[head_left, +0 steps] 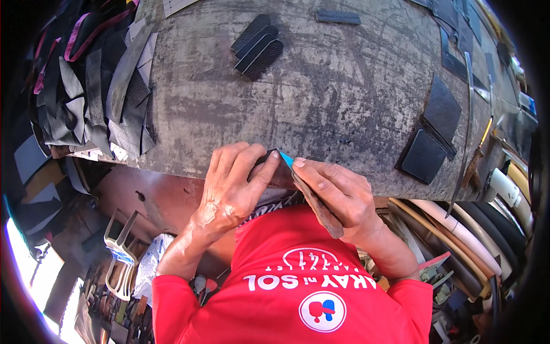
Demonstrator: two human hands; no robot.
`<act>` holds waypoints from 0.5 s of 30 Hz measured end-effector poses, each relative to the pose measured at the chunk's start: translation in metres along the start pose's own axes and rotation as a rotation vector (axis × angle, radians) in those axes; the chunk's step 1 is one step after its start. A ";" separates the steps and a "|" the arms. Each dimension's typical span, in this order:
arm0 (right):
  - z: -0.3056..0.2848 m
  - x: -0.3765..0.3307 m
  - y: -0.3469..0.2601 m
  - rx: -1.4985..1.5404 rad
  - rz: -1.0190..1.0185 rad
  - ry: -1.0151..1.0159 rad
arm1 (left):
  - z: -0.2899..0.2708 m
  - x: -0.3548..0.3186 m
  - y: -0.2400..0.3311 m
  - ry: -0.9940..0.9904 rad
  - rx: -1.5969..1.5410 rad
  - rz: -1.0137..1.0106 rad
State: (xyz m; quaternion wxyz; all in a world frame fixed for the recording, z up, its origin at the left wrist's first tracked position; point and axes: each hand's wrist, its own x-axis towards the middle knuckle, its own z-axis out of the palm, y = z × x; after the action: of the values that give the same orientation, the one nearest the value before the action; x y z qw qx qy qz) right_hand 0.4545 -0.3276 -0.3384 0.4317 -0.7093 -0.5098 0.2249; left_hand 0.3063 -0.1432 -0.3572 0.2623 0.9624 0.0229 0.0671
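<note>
My left hand (234,178) pinches a small dark piece (273,152), likely black leather, at the table's near edge; the fingers cover most of it. In my right hand (338,192) is a flat, worn brown tool (318,211) that slants down toward my body. A bright blue tip (286,159) shows beyond the right fingertips, close against the dark piece. Whether the blue part belongs to the brown tool I cannot tell. Both hands are closed and nearly meet. Farther off, several rounded black leather pieces (258,49) lie overlapped on the table.
The scuffed grey table (321,97) spans the view. Black leather scraps (123,92) heap at its left, with a pink tape (97,28). Black leather pieces (442,106), a long metal strip (468,109) and a yellow-handled tool (486,131) lie right. Material rolls (458,229) stand below.
</note>
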 end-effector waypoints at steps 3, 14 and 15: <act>-0.004 0.003 -0.001 -0.015 0.006 -0.022 | -0.006 0.001 0.001 -0.046 0.005 -0.005; -0.001 0.014 0.011 0.101 0.043 -0.012 | -0.007 0.002 0.000 -0.101 -0.043 -0.013; 0.001 0.011 0.015 0.091 0.029 0.006 | -0.008 0.003 0.002 -0.106 -0.040 -0.027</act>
State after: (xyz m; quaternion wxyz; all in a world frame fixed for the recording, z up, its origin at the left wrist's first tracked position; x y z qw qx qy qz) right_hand 0.4658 -0.3191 -0.3508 0.4615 -0.6970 -0.4876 0.2519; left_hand 0.3078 -0.1407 -0.3493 0.2831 0.9588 0.0207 0.0132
